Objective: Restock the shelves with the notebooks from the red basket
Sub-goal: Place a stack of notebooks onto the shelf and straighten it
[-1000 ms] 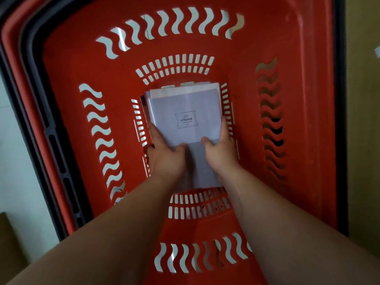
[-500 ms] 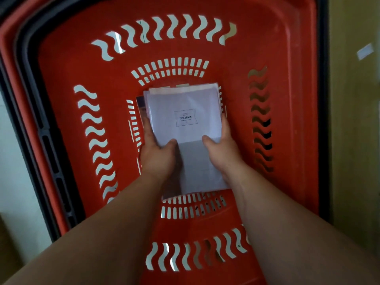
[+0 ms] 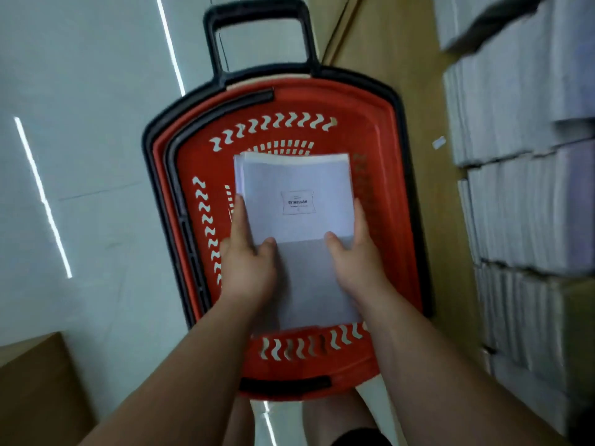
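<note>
both hands holding a stack of notebooks above the red basket.
the left hand (image 3: pixel 246 268) grips the stack of notebooks (image 3: pixel 296 201) at its 9 o'clock edge and the right hand (image 3: pixel 354 262) at its 3 o'clock edge, thumbs pressed on the top cover, fingers wrapped along the sides. the red basket (image 3: pixel 380 130) lies beneath; its black handle (image 3: pixel 257 14) points to 12 o'clock. shelved white stacks (image 3: pixel 521 220) stand at 3 o'clock.
</note>
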Demonstrator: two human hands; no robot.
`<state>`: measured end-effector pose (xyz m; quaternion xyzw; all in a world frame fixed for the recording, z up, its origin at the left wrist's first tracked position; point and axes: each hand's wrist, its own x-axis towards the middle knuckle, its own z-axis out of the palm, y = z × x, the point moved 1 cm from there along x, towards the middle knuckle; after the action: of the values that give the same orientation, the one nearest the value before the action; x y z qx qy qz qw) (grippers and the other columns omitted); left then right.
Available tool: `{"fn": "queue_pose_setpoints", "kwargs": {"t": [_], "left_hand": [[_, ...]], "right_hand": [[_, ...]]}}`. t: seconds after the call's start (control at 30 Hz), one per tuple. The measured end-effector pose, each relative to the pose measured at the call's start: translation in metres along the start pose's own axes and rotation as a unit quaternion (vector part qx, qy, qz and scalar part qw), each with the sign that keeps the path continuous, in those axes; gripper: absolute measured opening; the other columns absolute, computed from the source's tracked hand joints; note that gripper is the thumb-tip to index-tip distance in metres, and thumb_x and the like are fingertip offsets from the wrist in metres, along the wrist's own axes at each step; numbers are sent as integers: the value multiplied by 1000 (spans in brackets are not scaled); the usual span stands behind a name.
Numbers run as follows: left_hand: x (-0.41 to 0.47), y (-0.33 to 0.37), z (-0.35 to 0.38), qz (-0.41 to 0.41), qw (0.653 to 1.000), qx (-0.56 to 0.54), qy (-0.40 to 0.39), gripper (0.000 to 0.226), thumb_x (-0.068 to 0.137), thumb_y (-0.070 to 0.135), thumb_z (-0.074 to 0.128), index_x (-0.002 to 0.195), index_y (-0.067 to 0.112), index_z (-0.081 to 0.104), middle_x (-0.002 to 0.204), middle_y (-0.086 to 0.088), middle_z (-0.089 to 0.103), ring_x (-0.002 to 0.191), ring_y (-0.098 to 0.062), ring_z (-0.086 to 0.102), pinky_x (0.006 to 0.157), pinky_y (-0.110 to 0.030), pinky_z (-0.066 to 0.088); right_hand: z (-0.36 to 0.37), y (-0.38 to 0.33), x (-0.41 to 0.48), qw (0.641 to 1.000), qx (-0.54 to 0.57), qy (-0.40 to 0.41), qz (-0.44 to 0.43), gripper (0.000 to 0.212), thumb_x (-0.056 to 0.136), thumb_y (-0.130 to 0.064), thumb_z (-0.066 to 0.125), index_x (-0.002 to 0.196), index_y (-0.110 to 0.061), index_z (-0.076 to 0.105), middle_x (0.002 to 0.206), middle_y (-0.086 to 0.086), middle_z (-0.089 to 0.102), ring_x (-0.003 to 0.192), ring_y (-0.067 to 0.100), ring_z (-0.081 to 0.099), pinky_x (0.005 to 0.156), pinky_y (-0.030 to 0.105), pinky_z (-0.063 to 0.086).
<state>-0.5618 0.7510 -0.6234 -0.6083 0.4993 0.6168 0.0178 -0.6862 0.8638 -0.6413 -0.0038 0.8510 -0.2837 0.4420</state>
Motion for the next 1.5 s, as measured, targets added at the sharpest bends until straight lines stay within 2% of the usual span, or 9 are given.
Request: {"fn": "queue_pose_setpoints", "kwargs": {"t": [0.27,0.37,0.43,0.53,0.73,1.13,1.23,1.37,1.5], "left_hand": [[-170,123,-76,101,993,60,-9,85,91,24,57,151,63,12,146,9,47,128,-10,51,115,-39,39],[-237,174,-106,148,986,81,-10,83,95,9,57,157,48,18,129,27,53,104,23,51,93,-2,39],[-280,208,-123,168,981,96,-7,80,97,8,56,157,46,19,114,38,48,91,30,51,73,7,34],[-327,248,-140,206,974,96,0,79,98,12,56,158,46,18,123,27,49,101,6,56,83,-10,38],[-361,307,-143,270,956,113,-21,76,99,10,55,158,44,19,108,41,45,81,31,52,65,3,41],[-312,421,-150,396,850,267,-224,74,100,20,57,160,40,18,134,7,52,103,-10,59,88,-26,46],[-311,449,-155,414,817,301,-266,73,100,22,59,159,39,19,132,10,51,113,-14,55,93,-28,43],[-326,467,-148,399,796,309,-335,69,102,16,55,149,55,22,118,23,57,100,-4,63,76,-19,51],[-343,460,-135,392,782,292,-386,66,101,14,56,141,60,31,124,28,57,106,-3,63,72,-17,56]], "right_hand": [[-86,-101,-184,998,23,38,-53,79,92,-43,56,151,-57,6,158,-6,44,139,21,49,115,45,39],[-116,-135,-256,994,47,60,-74,78,95,-42,57,154,-52,9,153,-3,50,134,23,53,111,45,43],[-133,-154,-296,990,81,69,-90,78,94,-43,58,155,-50,10,151,-3,52,132,21,55,111,44,43],[-156,-181,-337,983,127,65,-117,77,98,-32,60,160,-40,14,149,-1,52,130,21,55,111,42,43],[-194,-219,-369,956,224,93,-162,75,94,-33,62,156,-46,20,149,-13,50,130,12,54,111,38,44],[-193,-282,-397,891,347,278,-92,70,100,-23,61,157,-44,25,135,-13,57,104,0,58,85,15,43],[-180,-297,-406,859,397,314,-78,73,97,-22,64,154,-50,27,135,-9,64,114,12,63,99,36,52],[-182,-296,-430,831,432,342,-81,70,100,-13,59,150,-54,31,117,-21,61,93,-1,62,74,19,50],[-187,-276,-447,813,450,359,-86,74,102,-14,55,151,-60,23,124,-26,61,84,-6,67,76,26,59]]}}
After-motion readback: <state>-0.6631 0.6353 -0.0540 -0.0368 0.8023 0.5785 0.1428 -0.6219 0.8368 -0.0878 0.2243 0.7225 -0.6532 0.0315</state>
